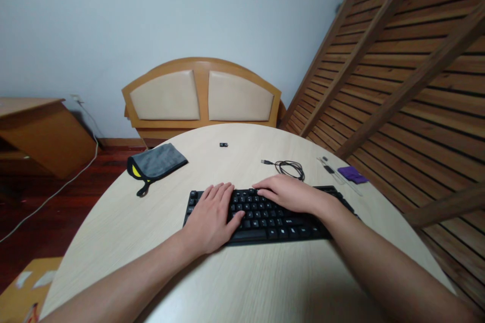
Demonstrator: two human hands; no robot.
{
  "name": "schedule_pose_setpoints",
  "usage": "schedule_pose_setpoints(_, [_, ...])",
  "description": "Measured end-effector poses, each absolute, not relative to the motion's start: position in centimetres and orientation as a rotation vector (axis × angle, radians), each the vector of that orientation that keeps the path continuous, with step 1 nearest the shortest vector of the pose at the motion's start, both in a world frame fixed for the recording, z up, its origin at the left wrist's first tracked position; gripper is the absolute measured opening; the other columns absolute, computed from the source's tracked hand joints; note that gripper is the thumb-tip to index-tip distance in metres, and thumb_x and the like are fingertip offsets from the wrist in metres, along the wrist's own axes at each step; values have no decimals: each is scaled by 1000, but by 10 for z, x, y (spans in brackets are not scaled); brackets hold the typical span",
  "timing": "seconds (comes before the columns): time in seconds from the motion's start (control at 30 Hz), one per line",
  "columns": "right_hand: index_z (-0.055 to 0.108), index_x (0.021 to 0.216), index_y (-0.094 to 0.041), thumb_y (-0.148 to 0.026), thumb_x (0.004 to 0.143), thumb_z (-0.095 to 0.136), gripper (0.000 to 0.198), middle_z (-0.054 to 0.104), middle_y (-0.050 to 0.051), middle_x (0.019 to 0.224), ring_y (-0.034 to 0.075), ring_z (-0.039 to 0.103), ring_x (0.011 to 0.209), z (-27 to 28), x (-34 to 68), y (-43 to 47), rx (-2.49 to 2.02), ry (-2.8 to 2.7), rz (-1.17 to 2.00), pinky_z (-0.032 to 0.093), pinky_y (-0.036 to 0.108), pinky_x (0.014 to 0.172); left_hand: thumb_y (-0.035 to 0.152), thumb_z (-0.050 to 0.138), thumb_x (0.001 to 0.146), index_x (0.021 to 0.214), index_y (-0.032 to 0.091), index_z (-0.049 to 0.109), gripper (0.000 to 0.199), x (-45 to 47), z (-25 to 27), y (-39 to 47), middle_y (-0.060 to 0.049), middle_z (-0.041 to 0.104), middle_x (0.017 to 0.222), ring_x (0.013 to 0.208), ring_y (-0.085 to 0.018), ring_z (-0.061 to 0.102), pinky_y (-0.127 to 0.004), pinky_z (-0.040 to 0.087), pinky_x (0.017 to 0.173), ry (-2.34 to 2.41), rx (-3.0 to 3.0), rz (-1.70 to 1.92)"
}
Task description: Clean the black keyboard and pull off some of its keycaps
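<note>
A black keyboard (261, 222) lies on the round table in front of me, partly covered by both hands. My left hand (212, 214) rests flat over its left part, fingers stretched toward the back edge and thumb apart over the keys. At the back edge, right of the middle, my right hand (284, 192) has its thumb and fingers bent close together on the keyboard, around the top row. Whether a single key is between these fingertips cannot be made out. Behind the right hand lies a coiled black USB cable (290, 167).
A grey cloth pouch (159, 160) with yellow lining lies left on the pale table (125, 242). Two small black pieces (223, 145), perhaps keycaps, lie at the back. Thin wire-like tools (333, 169) and a purple cloth (352, 174) lie right. Wooden slats (409, 91) lean beyond.
</note>
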State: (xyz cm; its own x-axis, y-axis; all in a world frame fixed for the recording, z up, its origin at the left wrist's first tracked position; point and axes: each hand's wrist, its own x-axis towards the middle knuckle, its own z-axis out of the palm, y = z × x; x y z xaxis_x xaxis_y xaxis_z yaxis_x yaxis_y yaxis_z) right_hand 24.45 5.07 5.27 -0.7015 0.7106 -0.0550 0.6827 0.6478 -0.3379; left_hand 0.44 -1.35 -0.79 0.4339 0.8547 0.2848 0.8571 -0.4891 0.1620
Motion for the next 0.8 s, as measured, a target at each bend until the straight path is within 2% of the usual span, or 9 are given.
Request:
schedule_pose_setpoints(0.13, [54, 145, -22, -48, 102, 45, 52, 58, 10, 145, 27, 53, 133, 31, 265, 25, -1174, -2647, 440, 38, 45, 114, 52, 42, 101, 142, 10, 46, 59, 5, -8, -14, -18, 52, 148, 139, -32, 46, -53, 33, 118, -1585, -2651, -523])
schedule_pose_setpoints(0.23, [48, 150, -26, -50, 100, 48, 55, 51, 9, 152, 27, 46, 139, 18, 273, 15, -1157, -2601, 367, 32, 50, 117, 53, 40, 101, 144, 10, 45, 61, 5, -8, -13, -17, 52, 149, 139, -32, 46, -54, 33, 118, -1585, -2647, -516])
schedule_pose_setpoints(0.53, [50, 149, -28, -58, 97, 50, 60, 45, 10, 156, 29, 40, 143, 13, 274, 16, -1186, -2624, 333, 28, 53, 119, 56, 38, 101, 151, 9, 38, 68, 3, -11, -11, -19, 42, 156, 146, -32, 38, -55, 31, 120, -1603, -2677, -447])
schedule_pose_setpoints(0.67, [48, 150, -29, -60, 96, 51, 62, 40, 10, 159, 30, 37, 145, 11, 276, 16, -1167, -2622, 341, 27, 54, 119, 57, 41, 100, 145, 12, 45, 64, 2, -5, -4, -18, 52, 149, 140, -31, 46, -53, 37, 116, -1645, -2719, -501])
schedule_pose_setpoints(0.8, [48, 150, -29, -59, 97, 50, 61, 43, 9, 158, 30, 40, 144, 9, 276, 17, -1150, -2592, 342, 29, 54, 118, 55, 42, 100, 135, 15, 55, 55, 1, 9, 27, -15, 62, 138, 128, -29, 59, -45, 46, 109, -1742, -2699, -484])
